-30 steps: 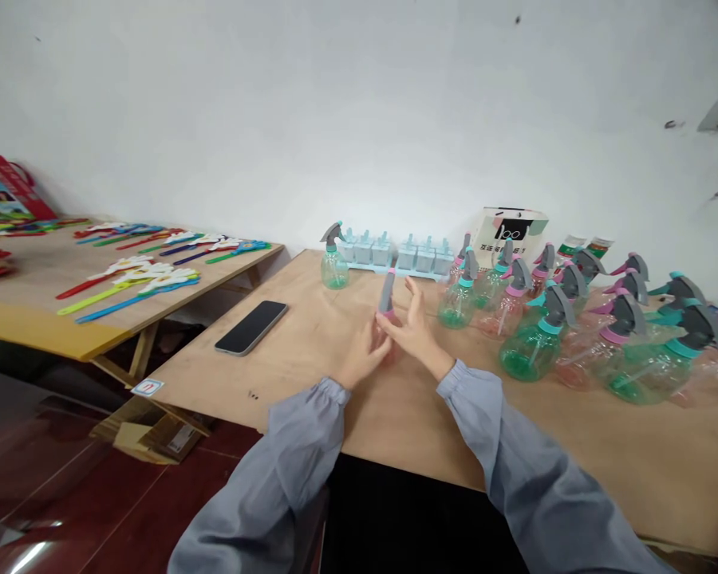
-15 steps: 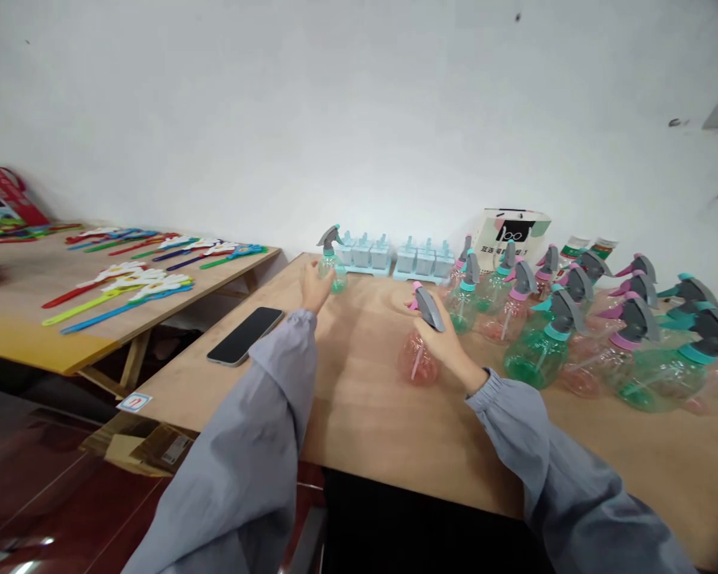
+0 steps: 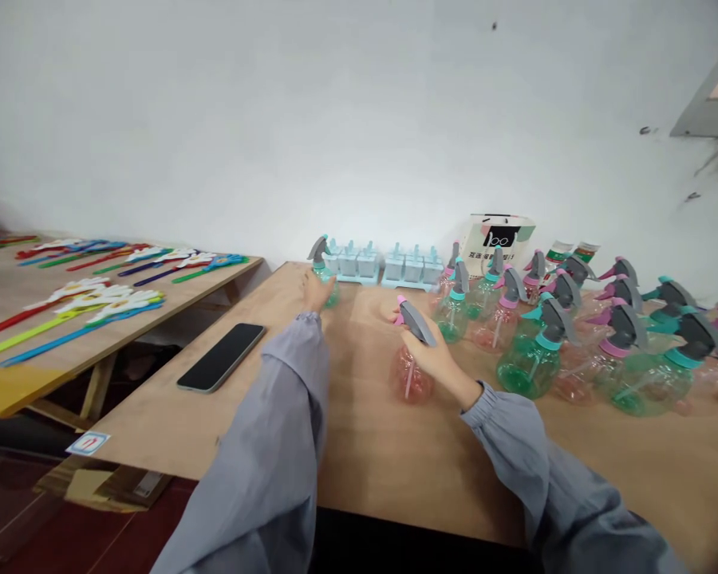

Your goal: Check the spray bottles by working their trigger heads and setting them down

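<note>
At the far left corner of the table, my left hand (image 3: 317, 293) is closed around a clear green spray bottle (image 3: 333, 296) with a grey trigger head. The hand covers part of the bottle, which stands upright. Nearer, my right hand (image 3: 429, 348) grips a clear pink spray bottle (image 3: 408, 375) by its neck; the grey head with a pink nozzle rises above the fingers. This bottle is upright on or just above the wooden table. Several more green and pink spray bottles (image 3: 527, 371) stand close together to the right of that hand.
Light-blue ice-pop moulds (image 3: 368, 267) stand against the wall beside a printed paper bag (image 3: 495, 243). A black phone (image 3: 222, 358) lies left of my left arm. The neighbouring table (image 3: 53, 351) holds several colourful flower-topped sticks (image 3: 111, 303).
The camera view has shifted a little, moving the phone and moulds leftward in the picture. My left hand sits more fully around the green bottle. My right hand keeps its grip on the pink one.
</note>
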{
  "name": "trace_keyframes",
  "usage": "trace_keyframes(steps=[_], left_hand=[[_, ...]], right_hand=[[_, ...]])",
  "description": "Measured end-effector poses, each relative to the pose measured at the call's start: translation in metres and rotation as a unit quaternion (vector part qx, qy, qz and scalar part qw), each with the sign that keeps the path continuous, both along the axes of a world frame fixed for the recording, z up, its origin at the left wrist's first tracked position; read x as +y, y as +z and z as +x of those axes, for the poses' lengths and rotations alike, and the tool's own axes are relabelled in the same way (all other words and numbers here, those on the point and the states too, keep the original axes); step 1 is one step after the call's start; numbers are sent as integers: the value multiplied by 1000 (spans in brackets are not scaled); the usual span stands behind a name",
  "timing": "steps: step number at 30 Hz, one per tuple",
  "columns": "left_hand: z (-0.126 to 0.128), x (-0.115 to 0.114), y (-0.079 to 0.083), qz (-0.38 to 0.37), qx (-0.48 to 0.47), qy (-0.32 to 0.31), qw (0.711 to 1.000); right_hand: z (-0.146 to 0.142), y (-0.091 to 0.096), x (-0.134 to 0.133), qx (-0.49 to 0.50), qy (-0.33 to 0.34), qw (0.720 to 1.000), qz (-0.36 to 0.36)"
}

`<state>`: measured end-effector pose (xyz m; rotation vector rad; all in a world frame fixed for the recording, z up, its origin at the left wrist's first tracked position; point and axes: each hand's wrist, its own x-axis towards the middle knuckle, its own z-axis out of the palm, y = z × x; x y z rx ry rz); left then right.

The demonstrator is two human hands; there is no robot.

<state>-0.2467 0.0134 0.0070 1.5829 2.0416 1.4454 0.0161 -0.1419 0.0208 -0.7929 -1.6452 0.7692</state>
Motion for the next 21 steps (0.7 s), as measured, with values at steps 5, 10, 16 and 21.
trace_keyframes(steps=[5,10,16,21], left_hand=[[23,-58,-18,-24,51,1,998],[30,-133,-35,46,18,-83,995],[52,-177,-49,110,-37,-151,982],[66,-180,-55,149,-46,-160,975]], right_hand=[[0,15,-11,33,41,992,-116],[-4,31,-21,96,124,975,-158],[-7,41,-32,124,213,945,-214],[-7,37,-31,122,228,942,-216]])
